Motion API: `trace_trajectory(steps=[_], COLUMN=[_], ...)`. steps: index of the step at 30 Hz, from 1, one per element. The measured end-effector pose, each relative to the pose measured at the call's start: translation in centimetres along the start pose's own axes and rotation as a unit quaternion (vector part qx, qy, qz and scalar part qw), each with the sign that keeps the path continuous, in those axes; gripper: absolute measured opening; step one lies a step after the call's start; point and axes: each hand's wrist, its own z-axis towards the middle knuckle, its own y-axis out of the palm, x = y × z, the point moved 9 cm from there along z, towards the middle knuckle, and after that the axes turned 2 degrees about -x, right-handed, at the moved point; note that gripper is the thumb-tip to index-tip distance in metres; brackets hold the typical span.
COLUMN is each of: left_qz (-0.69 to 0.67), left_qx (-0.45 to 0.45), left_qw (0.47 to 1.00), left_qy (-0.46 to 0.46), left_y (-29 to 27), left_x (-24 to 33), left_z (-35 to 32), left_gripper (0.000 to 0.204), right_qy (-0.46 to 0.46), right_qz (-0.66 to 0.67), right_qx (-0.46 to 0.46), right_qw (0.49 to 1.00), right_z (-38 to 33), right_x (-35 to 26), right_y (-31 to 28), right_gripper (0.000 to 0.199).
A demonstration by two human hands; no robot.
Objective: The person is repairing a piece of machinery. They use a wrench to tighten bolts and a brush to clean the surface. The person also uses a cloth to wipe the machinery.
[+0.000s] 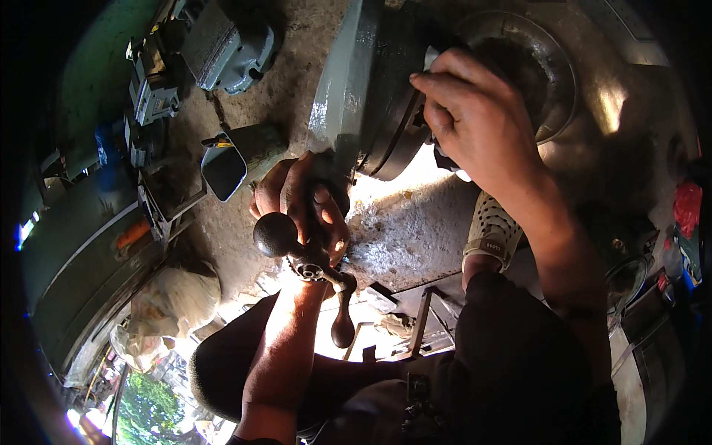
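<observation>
A machine's crank handle [343, 326] with a dark ball knob [274, 235] stands in front of my left wrist. My left hand [300, 200] reaches behind it, fingers curled round a dark round part at the machine's end; the crank partly hides the palm. Farther up and to the right, my right hand [475, 111] is closed, its index finger stretched along the edge of a dark machine body [397, 130]. What its fingers pinch, if anything, is hidden. A glossy grey machine casting [335, 96] rises between the two hands.
A hollow, open-ended grey metal part [224, 172] lies left of my left hand. Beyond it is a heavy grey casting [230, 52]. A large round metal rim [567, 81] is at upper right. My shoe [491, 230] rests on the stained concrete floor [415, 237]. A plastic bag [174, 300] sits lower left.
</observation>
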Motion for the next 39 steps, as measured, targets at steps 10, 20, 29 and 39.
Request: trace_trajectory(steps=[10,20,29,39], left_qz=[0.011,0.003,0.009,-0.010], left_qx=[-0.015,-0.015,-0.015,0.050], left_qw=[1.000,1.000,1.000,0.998], left_qy=[0.016,0.015,0.010,-0.036], left_y=[-0.3,-0.2,-0.2,-0.9], left_x=[0.3,0.3,0.2,-0.6], left_z=[0.1,0.2,0.0,-0.5], left_gripper=[0.034,0.035,0.038,0.035], right_qy=[0.007,-0.006,-0.031,0.153], right_qz=[-0.022,-0.020,0.000,-0.044], right_qx=[0.013,0.022,0.002,0.208], right_qw=[1.000,1.000,1.000,0.965], right_z=[0.1,0.2,-0.5,-12.7], right_x=[0.7,-0.1,0.0,-1.4], right_y=[-0.2,-0.1,-0.5,-20.1], right_gripper=[0.029,0.026,0.023,0.019])
